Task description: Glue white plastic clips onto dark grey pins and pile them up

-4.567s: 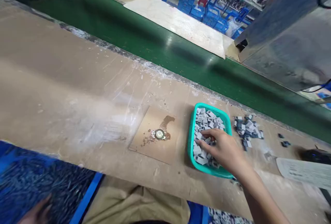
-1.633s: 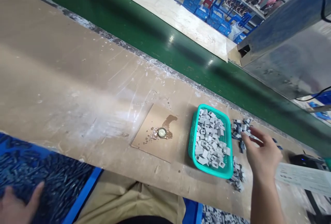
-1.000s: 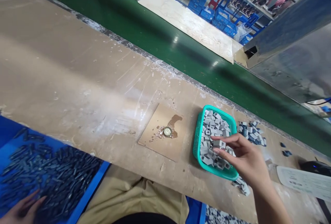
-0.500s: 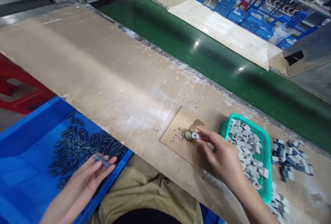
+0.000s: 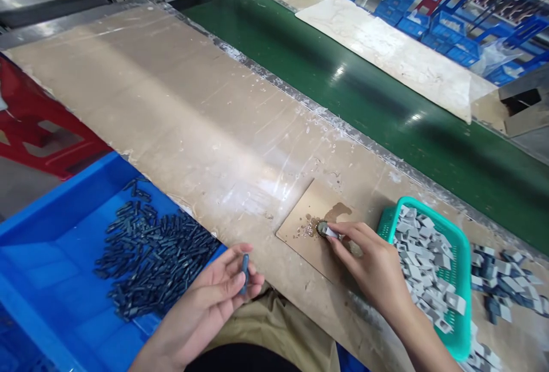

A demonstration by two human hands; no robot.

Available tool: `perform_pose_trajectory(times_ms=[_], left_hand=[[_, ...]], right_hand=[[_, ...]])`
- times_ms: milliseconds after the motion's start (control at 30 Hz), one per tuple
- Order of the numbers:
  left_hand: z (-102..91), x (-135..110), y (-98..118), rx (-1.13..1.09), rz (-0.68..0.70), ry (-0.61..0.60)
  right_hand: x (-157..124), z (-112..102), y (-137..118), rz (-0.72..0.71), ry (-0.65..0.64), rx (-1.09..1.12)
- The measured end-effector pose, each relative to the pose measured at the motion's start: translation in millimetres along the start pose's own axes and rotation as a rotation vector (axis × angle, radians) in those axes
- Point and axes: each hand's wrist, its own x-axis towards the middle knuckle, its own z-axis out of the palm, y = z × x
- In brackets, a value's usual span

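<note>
My left hand [image 5: 217,295] pinches a small dark blue-grey part [image 5: 245,269] at the near edge of the bench, beside the blue bin [image 5: 51,257] that holds several such parts. My right hand [image 5: 371,266] holds a small grey block [image 5: 331,232] in its fingertips and presses it against the small round dish [image 5: 321,227] on the brown square mat [image 5: 317,234]. The dish sits in a brown wet stain. The teal basket [image 5: 461,280] of grey blocks lies just right of my right hand.
Loose grey and dark pieces [image 5: 501,286] lie right of the basket. A green conveyor belt [image 5: 364,103] runs behind the beige bench [image 5: 171,109]. A red stool [image 5: 38,137] stands at left, stacked blue crates [image 5: 437,23] at the back right.
My right hand took a grey block from the basket and brought it left to the dish. My left hand lifted a dark part out of the blue bin. The view swung left.
</note>
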Motion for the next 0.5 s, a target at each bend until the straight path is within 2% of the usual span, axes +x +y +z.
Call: perform_pose_trajectory(times_ms=[100, 233, 367, 500], left_hand=[[9.6, 8, -7, -0.021, -0.018, -0.101], [32.1, 22, -15, 0.034, -0.038, -0.100], [54.7, 32, -23, 0.107, 0.076, -0.059], [65.1, 37, -32, 0.090, 0.118, -0.036]], right_hand=[[-1, -7, -7, 0.197, 0.049, 0.220], [-8, -18, -24, 0.486, 0.053, 0.619], [-17, -24, -46, 0.604, 0.010, 0.827], [-21, -25, -68, 0.718, 0.093, 0.884]])
